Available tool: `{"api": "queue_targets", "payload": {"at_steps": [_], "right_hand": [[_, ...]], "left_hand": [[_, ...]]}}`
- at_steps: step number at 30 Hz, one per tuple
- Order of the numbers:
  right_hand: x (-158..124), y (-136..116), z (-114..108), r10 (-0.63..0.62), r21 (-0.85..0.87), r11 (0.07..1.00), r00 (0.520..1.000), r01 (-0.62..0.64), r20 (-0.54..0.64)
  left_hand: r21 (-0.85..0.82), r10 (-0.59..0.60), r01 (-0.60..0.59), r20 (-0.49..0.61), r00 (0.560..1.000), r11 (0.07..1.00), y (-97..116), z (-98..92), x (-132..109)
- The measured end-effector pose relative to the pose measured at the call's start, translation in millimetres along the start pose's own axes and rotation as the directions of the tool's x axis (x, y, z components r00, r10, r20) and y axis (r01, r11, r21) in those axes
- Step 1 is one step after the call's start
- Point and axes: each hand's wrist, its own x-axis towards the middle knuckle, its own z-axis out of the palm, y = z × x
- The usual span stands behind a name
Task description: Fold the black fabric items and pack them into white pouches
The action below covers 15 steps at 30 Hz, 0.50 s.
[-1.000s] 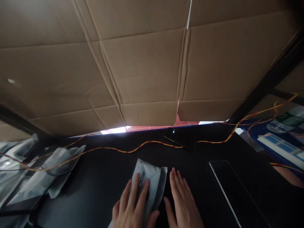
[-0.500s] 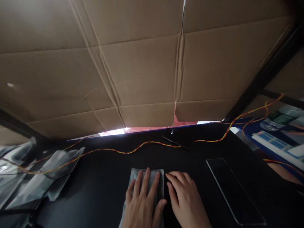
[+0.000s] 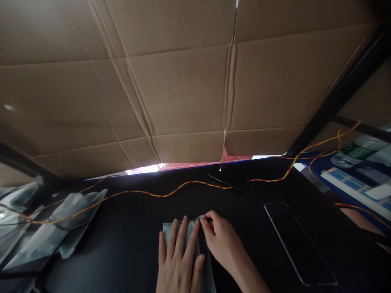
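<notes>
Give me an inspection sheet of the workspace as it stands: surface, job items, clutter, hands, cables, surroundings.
Surface: black tabletop, dimly lit.
Job items: pale pouch, lying flat, largely covered by the left hand; contents can't be told.
Clutter: dark slab with a pale rim at right; smaller dark device, small light showing, at the far edge; translucent bags at left.
Hands: left hand spread on the pouch; right hand pinching its far right corner.
Cables: twisted red-and-yellow wire crossing the far part and the bags.
Surroundings: cardboard sheet beyond; bottle with green label at right.
</notes>
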Motion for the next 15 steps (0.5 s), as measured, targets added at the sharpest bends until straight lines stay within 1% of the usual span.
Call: {"api": "queue_targets", "payload": {"at_steps": [3, 5, 9, 12, 15], "right_hand": [[3.3, -2.0, -3.7, -0.01, 0.03, 0.999, 1.0, 0.009, 0.03], [2.0, -2.9, -5.7, -0.008, 0.02, 1.0, 0.999, 0.007, 0.049], [-16.2, -6.4, -5.3, 0.032, -0.035, 0.999, 0.994, -0.029, 0.106], [-38.9, -7.2, 2.7, 0.056, -0.07, 0.997, 0.977, -0.043, 0.204], [-58.9, 0.7, 16.6, 0.081, -0.092, 0.994, 0.934, -0.052, 0.347]], "left_hand": [[-0.01, -0.023, 0.022, -0.009, 1.0, 1.0, 0.4, 1.7, -0.9], [-0.02, -0.045, 0.045, 0.013, 0.999, 0.999, 0.4, 1.4, -0.5], [-0.034, -0.107, 0.109, 0.065, 0.992, 0.993, -4.9, 0.0, 1.0], [-0.036, -0.167, 0.169, 0.072, 0.983, 0.985, -13.1, 0.6, 1.7], [-0.036, -0.211, 0.215, 0.078, 0.974, 0.976, -19.4, 2.4, 2.0]]}}
